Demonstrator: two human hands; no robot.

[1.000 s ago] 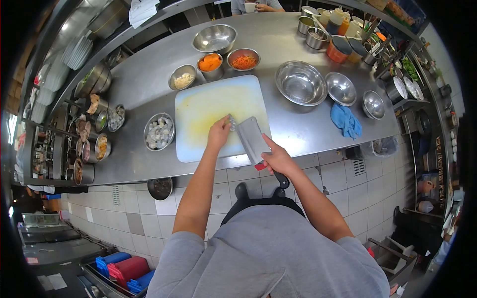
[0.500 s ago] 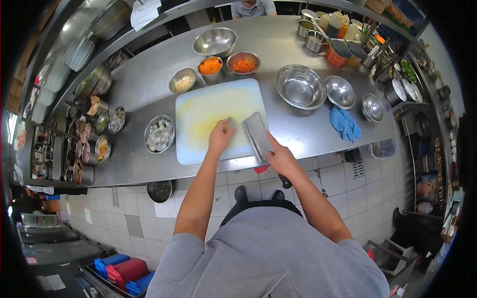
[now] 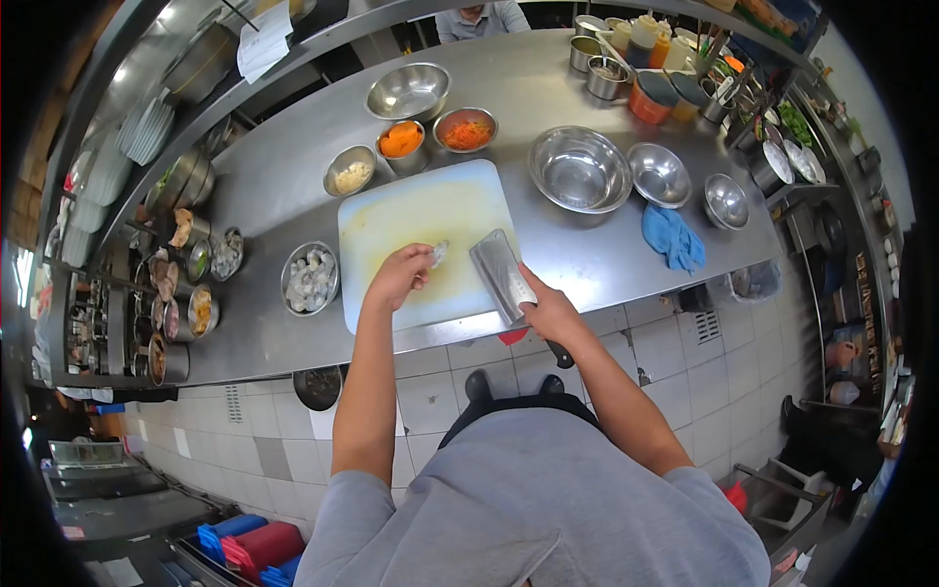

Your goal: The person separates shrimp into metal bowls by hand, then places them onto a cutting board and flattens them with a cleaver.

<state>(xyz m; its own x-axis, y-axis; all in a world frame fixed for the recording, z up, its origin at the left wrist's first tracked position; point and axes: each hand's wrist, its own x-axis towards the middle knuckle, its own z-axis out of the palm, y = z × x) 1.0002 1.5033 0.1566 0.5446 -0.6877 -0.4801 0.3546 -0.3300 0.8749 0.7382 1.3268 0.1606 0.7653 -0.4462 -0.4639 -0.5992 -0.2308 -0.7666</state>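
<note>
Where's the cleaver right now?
In the head view, the cleaver is in the right hand, at the near right part of the cutting board, to the right of the left hand.

No lettering could be read. The white rectangular paper sheet (image 3: 264,41) hanging by the long grey metal shelf (image 3: 323,48) bore faint marks, too small and blurred to make out as words or numbers.

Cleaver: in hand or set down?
In hand: the right hand grips the cleaver, its black handle end poking out past the hand. Whether the blade touches the cutting board, cannot tell.
</note>
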